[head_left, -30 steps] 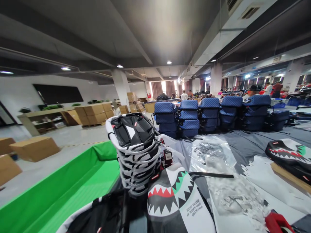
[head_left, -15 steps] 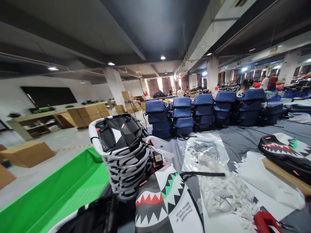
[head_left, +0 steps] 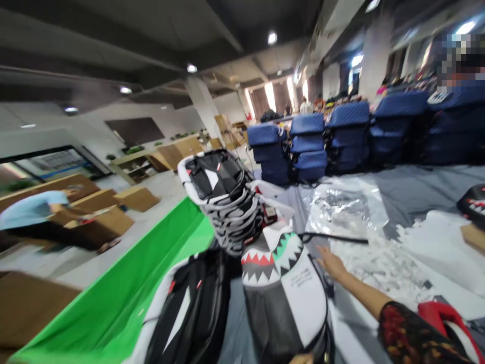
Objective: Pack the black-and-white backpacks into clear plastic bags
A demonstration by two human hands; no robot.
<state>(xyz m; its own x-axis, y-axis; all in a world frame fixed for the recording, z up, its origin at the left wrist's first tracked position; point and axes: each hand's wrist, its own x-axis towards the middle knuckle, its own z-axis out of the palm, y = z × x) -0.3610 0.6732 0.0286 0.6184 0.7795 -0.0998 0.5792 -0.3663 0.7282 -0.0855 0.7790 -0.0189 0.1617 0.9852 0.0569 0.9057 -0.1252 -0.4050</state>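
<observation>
A backpack (head_left: 284,288) with a grey and white shark-mouth print lies in front of me. My right hand (head_left: 330,262), below a dark patterned sleeve, reaches to its right side with fingers stretched out, near the black strap (head_left: 337,237). Motion blurs the fingertips, so I cannot tell whether they touch the bag. Only a sliver of my left hand (head_left: 302,359) shows at the bottom edge, by the bag's lower end; its fingers are hidden. Another black and white backpack (head_left: 189,308) stands on the left.
Behind are a stack of black and white backpacks (head_left: 231,207) and several piles of blue bags (head_left: 308,141). White scraps (head_left: 390,263), clear plastic (head_left: 344,202) and a red tape dispenser (head_left: 439,318) lie right. A green sheet (head_left: 113,313) runs left; a person (head_left: 34,210) bends over cartons.
The view has swung left and down. My right hand has come in from the right beside the shark-print backpack, and a bit of my left hand shows at the bottom.
</observation>
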